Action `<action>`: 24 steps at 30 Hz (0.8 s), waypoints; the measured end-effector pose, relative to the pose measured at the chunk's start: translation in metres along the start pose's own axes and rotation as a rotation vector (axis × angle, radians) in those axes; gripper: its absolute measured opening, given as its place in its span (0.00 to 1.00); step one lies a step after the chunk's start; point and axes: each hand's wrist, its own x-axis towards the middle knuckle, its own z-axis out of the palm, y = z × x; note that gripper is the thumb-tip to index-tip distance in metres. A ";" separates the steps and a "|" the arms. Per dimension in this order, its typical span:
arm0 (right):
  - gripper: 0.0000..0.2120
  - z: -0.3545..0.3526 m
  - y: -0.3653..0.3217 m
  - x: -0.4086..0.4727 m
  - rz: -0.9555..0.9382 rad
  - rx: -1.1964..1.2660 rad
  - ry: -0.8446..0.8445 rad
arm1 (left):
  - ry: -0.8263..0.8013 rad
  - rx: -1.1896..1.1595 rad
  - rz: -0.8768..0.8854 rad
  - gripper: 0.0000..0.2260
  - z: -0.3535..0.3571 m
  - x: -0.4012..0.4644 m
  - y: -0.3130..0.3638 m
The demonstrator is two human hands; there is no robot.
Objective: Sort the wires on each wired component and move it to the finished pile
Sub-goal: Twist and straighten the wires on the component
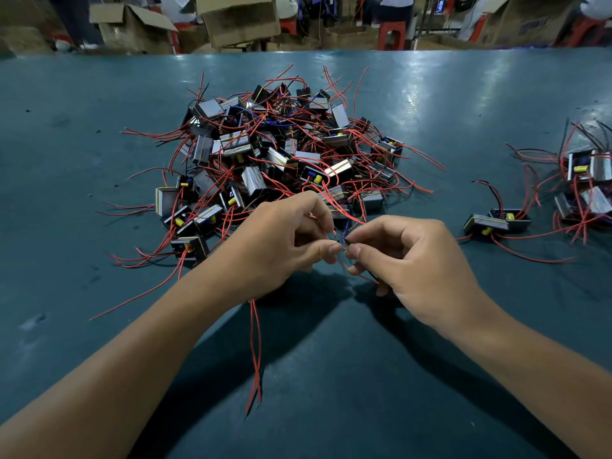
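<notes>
We see both hands raised just above the dark teal surface, meeting near the middle of the view. The left hand is curled, thumb and forefinger pinched on thin wires at the point where the two hands meet. The right hand is likewise curled, thumb and forefinger pinched on the same small bundle; a dark wire end shows between the fingertips, and a short red length runs under its lower fingers. We cannot tell whether a component body sits inside either palm; the fingers hide it.

Two long red wires hang from beneath the left hand and trail toward the near edge of the surface, lying close together.

Beyond the hands we note the large unsorted pile: many small boxy components with metal faces and yellow parts, tangled in red wires, with a few black and blue ones. Its near edge lies just behind the left hand's knuckles.

To the right, well apart from that pile, lies a smaller group of components with their wires spread out. A pair of components lies nearest the right hand.

Cardboard boxes and red stools stand beyond the far edge.
</notes>
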 end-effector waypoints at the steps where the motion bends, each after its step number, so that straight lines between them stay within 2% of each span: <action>1: 0.06 0.000 0.000 0.000 0.001 0.001 0.004 | 0.002 0.001 0.001 0.09 0.000 0.000 0.001; 11: 0.08 0.002 0.003 0.002 -0.039 -0.011 0.020 | 0.018 -0.069 -0.014 0.10 0.003 -0.001 0.003; 19: 0.04 0.003 0.000 0.003 -0.020 0.136 0.028 | 0.030 -0.147 -0.038 0.10 0.007 -0.001 0.004; 24: 0.06 0.004 0.000 0.003 -0.005 0.163 0.035 | 0.030 -0.148 -0.031 0.10 0.008 -0.001 0.004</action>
